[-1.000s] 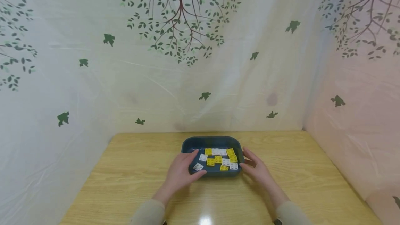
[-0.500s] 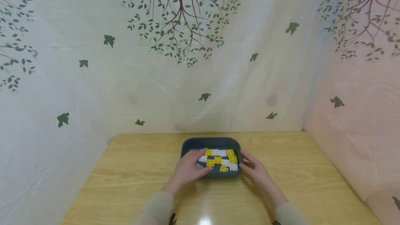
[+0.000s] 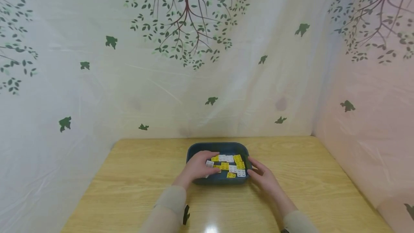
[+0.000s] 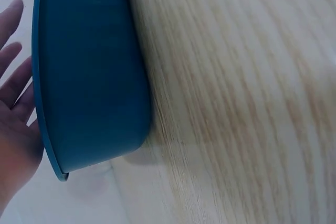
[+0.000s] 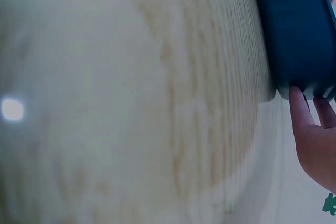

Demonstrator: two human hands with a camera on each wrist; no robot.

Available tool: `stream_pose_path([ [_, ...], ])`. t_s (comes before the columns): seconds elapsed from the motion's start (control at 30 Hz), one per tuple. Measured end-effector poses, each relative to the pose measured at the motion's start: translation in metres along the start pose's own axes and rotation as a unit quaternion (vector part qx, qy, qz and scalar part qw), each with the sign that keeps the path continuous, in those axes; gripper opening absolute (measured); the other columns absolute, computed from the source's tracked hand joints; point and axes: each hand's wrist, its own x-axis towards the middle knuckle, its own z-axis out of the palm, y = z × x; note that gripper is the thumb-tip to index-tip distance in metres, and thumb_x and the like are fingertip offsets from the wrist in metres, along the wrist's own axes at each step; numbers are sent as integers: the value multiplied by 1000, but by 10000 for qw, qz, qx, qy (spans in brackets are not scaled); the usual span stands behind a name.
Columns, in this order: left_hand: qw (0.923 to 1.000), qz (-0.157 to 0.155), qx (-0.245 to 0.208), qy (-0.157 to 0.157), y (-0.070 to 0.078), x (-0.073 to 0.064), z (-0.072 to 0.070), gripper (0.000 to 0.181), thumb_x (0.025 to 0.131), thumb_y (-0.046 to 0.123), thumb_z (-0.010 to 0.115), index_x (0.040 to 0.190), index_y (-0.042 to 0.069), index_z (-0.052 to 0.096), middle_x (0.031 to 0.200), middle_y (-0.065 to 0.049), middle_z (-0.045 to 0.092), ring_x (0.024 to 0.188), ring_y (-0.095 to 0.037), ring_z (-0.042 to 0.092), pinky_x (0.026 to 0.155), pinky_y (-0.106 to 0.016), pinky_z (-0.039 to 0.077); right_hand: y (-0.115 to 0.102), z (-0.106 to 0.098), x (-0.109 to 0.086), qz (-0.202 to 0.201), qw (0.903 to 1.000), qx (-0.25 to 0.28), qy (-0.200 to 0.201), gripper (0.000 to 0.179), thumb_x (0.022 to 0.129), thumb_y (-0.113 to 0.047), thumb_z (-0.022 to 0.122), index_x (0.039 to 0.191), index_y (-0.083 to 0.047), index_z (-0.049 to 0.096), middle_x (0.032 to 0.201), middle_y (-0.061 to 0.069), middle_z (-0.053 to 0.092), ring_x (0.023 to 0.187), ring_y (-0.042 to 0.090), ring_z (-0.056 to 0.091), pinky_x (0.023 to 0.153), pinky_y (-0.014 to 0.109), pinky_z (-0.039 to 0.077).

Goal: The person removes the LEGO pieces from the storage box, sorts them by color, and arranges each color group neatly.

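Observation:
A dark blue tray (image 3: 217, 181) on the table holds several flat studded toy bricks, some yellow (image 3: 225, 166), some white (image 3: 233, 169). My left hand (image 3: 198, 165) reaches in over the tray's left side, thumb and fingers spread above the bricks; it hides those at the left. In the left wrist view its extended fingers (image 4: 18, 80) show beyond the rim of the tray (image 4: 89, 72). At the tray's right end my right hand (image 3: 264, 175) touches the outer wall with its fingertips. The right wrist view shows thumb and fingers against that wall (image 5: 299, 30).
The wooden table (image 3: 145, 175) extends on both sides of the tray. Behind it hangs a pale curtain (image 3: 155, 92) printed with branches and leaves, and another sheet (image 3: 372, 136) borders the right side. A dark object (image 3: 186, 215) sits at the left wrist.
My left hand has moved from the tray's left rim rightward, further over the bricks, covering the white one at lower left. The right hand stays at the tray's right end.

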Motion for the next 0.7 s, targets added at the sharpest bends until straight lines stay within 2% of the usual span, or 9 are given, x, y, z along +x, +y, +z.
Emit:
stream_pose_path([
  [0.17, 9995, -105, -275, -151, -4, 7, 1, 56, 81, 28, 82, 132, 13, 65, 131, -6, 63, 122, -27, 55, 105, -47, 40, 0, 0, 0, 70, 10000, 13, 8, 55, 99, -18, 61, 150, -16, 44, 158, 14, 31, 136, 40, 40, 108, 50, 36],
  [0.37, 9965, -355, -684, -318, -10, 13, 6, 52, 81, 21, 83, 130, 14, 66, 129, -2, 64, 124, -25, 54, 105, -46, 40, 0, 1, 1, 36, 10000, 38, 9, 55, 98, -15, 61, 150, -15, 43, 158, 15, 32, 136, 40, 41, 108, 49, 37],
  [0.7, 9899, -786, -1129, -357, -13, 18, 14, 45, 80, 12, 82, 124, 14, 71, 127, -6, 65, 117, -26, 57, 101, -46, 44, 3, 0, 3, 40, 10000, -14, -26, 55, 99, -18, 61, 151, -16, 43, 158, 13, 32, 137, 39, 40, 107, 48, 38],
])
